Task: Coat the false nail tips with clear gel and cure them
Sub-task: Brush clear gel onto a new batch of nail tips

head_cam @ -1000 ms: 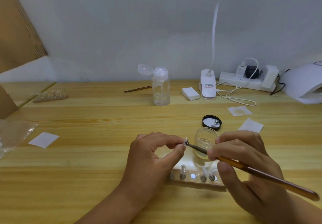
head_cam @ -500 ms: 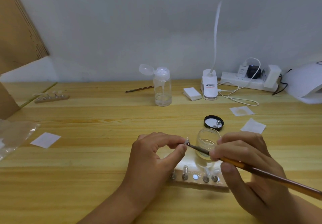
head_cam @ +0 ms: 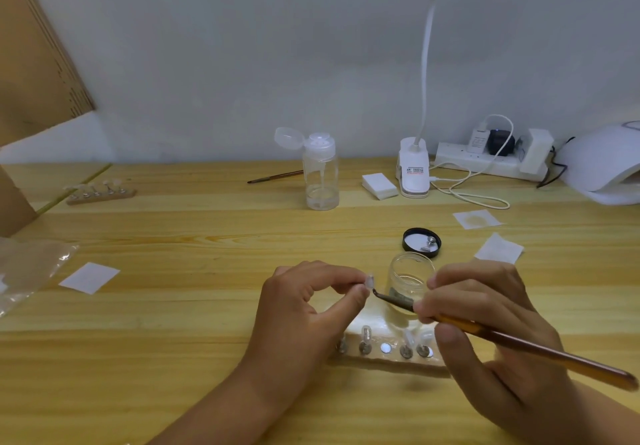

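The only print in sight is a small label with red and dark lines on the white clip base of the desk lamp (head_cam: 414,172) at the far edge of the bench (head_cam: 173,306); it is too small to read.

The left hand (head_cam: 304,309) hovers near the middle of the near edge, wrist low. Its grip pinches a clear nail tip (head_cam: 370,282) between thumb and forefinger, and the other fingers curl underneath. The right hand (head_cam: 485,323) faces it. Its grip pinches a brush (head_cam: 519,340) low on the shaft, like a pen. The glossy amber handle slants off toward the near right corner, and the dark bristle end sits at the lower edge of the nail tip; whether they touch is not clear.

Just behind the brush stands a squat clear glass jar (head_cam: 410,271) with its mouth open. Its round black lid (head_cam: 421,243) lies upturned beyond it with a small metal piece inside. Under the hands lies a pale wooden holder (head_cam: 381,361), a strip with 5 small metal studs in a row.

Toward the far edge stand a clear plastic pump bottle (head_cam: 320,174) with its cap flipped open, a second brush (head_cam: 275,177), a white foam block (head_cam: 379,185) and a white power strip (head_cam: 485,162). A smooth white domed nail lamp (head_cam: 602,164) fills the far right corner. A second holder (head_cam: 100,193) lies near the far left corner. 3 thin white squares (head_cam: 89,277) are scattered about, and a crinkled clear bag (head_cam: 27,271) is at the left edge.
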